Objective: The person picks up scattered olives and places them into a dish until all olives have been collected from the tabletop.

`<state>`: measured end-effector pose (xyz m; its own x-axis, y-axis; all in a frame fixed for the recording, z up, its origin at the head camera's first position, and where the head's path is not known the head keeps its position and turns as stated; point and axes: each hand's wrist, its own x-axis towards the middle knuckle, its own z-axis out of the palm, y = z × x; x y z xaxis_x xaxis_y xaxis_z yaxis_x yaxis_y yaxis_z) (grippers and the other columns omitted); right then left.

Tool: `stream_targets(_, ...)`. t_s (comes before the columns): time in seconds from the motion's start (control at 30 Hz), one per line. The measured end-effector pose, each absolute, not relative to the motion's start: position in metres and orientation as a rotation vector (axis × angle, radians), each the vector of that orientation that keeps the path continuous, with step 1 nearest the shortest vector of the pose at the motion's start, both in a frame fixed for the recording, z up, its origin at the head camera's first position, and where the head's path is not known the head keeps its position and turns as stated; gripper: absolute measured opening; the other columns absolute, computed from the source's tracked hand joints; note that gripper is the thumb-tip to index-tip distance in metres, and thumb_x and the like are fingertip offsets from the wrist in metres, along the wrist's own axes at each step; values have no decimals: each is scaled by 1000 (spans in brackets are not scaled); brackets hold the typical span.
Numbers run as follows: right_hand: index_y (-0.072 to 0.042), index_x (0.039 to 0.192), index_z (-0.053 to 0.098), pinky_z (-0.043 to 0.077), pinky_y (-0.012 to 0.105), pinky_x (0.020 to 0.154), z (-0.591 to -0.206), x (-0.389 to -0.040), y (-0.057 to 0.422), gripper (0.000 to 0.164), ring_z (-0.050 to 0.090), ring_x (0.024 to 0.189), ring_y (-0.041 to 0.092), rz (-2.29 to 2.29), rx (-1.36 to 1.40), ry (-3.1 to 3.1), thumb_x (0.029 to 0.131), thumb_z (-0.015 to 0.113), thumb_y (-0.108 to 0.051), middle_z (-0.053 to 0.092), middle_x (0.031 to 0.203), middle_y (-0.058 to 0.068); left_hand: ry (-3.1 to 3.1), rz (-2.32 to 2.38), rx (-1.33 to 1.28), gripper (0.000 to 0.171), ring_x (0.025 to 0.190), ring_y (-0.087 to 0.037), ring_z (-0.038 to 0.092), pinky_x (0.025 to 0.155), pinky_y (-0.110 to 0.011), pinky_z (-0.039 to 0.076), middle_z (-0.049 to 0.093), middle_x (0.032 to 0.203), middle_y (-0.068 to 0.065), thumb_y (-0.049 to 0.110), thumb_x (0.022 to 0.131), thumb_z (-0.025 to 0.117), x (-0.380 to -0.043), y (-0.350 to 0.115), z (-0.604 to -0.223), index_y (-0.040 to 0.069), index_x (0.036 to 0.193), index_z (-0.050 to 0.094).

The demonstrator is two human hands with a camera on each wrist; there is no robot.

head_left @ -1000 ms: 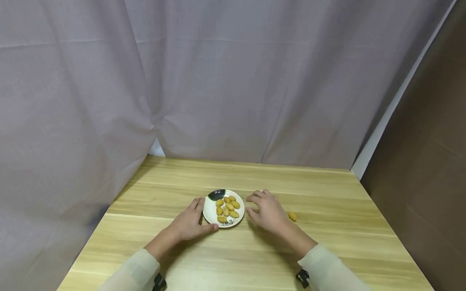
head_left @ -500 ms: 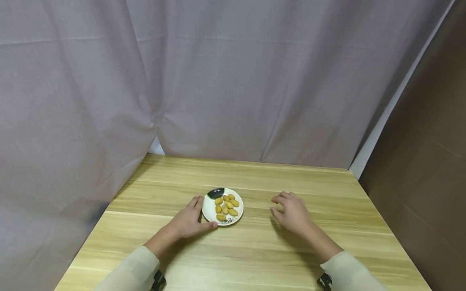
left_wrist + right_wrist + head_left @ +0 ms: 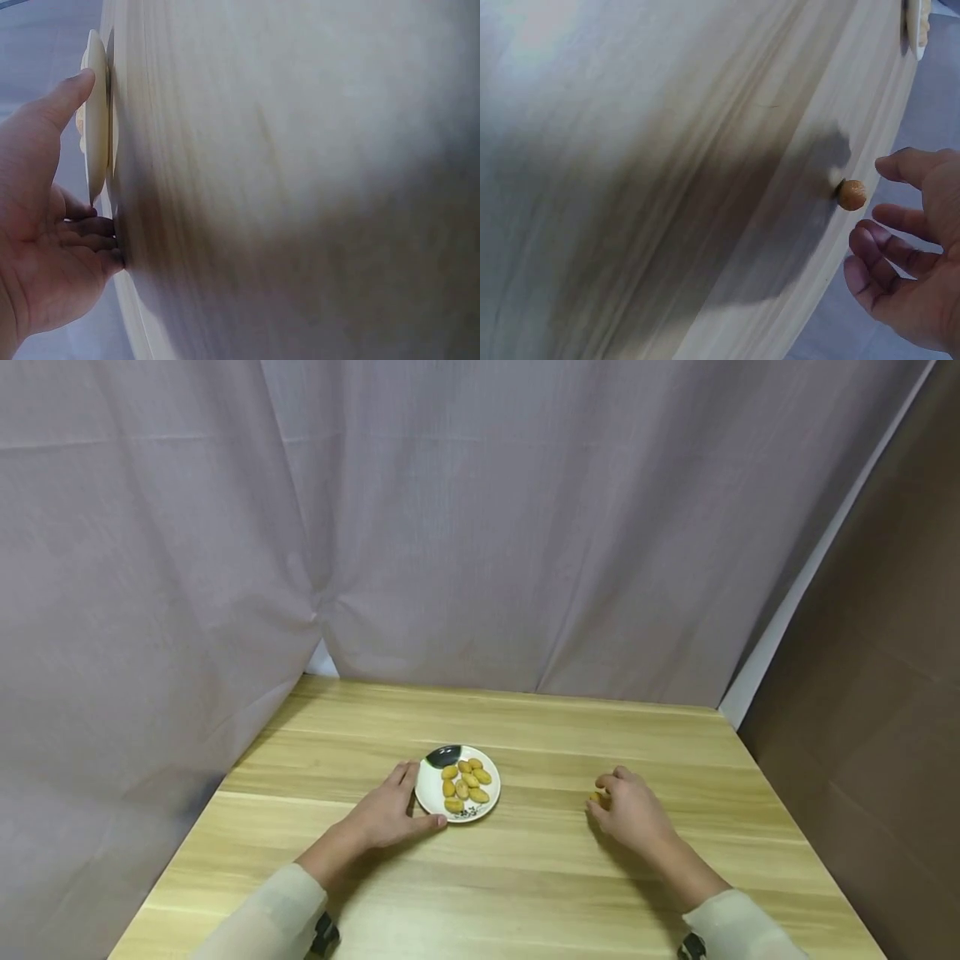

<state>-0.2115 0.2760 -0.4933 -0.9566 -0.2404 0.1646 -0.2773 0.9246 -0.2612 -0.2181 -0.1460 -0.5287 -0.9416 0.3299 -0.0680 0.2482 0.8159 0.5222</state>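
A small white plate (image 3: 431,792) with a black patch bears several oval, yellow-brown, nut-like pieces (image 3: 462,789). My left hand (image 3: 381,815) holds the plate at its left side, the thumb on the near rim and the fingers along the left edge. To the right, my right hand (image 3: 634,814) is over a single nut-like piece (image 3: 596,797) on the table. In the right wrist view that wrinkled piece (image 3: 852,195) lies between the thumb and the bent fingers, with gaps visible to them. No grip on it shows.
The light wood table (image 3: 480,885) runs back to a grey curtain (image 3: 480,568). A brown panel (image 3: 862,760) stands along the right side. Pale sleeves (image 3: 262,914) and dark wrist devices (image 3: 325,933) are at the lower edge.
My right hand has moved right from beside the plate to the lone nut-like piece. The left hand stays at the plate, and the pieces on it look unmoved.
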Motion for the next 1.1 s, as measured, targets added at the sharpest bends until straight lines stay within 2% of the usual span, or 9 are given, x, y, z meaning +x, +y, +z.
stream_targets(0.17, 7, 114, 77, 60, 32, 67, -496, -210, 277, 27, 61, 77, 16, 433, 354, -3029, 95, 82, -11, 68, 98, 10, 2842, 767, 471, 121, 153, -55, 50, 121, -65, 51, 31, 177, -33, 74, 92, 75, -220, -147, -528, -1, 174, 26)
stream_targets(0.33, 7, 114, 77, 64, 34, 70, -499, -212, 275, 24, 64, 80, 17, 427, 377, -3015, 95, 81, -6, 69, 99, 11, 2836, 760, 474, 122, 153, -55, 49, 122, -64, 50, 29, 177, -34, 73, 93, 76, -220, -149, -529, -3, 174, 25)
stream_targets(0.6, 2, 106, 78, 62, 37, 71, -504, -216, 271, 13, 62, 81, 19, 362, 372, -2985, 95, 82, -5, 70, 94, 9, 2831, 771, 485, 122, 152, -56, 50, 121, -65, 50, 30, 176, -35, 73, 93, 76, -219, -149, -527, -3, 174, 25)
stream_targets(0.8, 0, 108, 79, 64, 38, 72, -499, -217, 265, 15, 67, 85, 22, 397, 406, -2936, 95, 83, -7, 72, 96, 8, 2827, 770, 489, 123, 154, -55, 48, 123, -64, 49, 29, 177, -35, 74, 93, 75, -219, -150, -528, -3, 174, 24)
stream_targets(1.1, -7, 102, 79, 56, 34, 72, -485, -224, 235, 11, 63, 87, 19, 468, 527, -2814, 92, 86, -5, 73, 95, 3, 2827, 774, 477, 123, 157, -53, 46, 125, -62, 48, 31, 177, -32, 75, 93, 75, -219, -150, -527, -4, 173, 24)
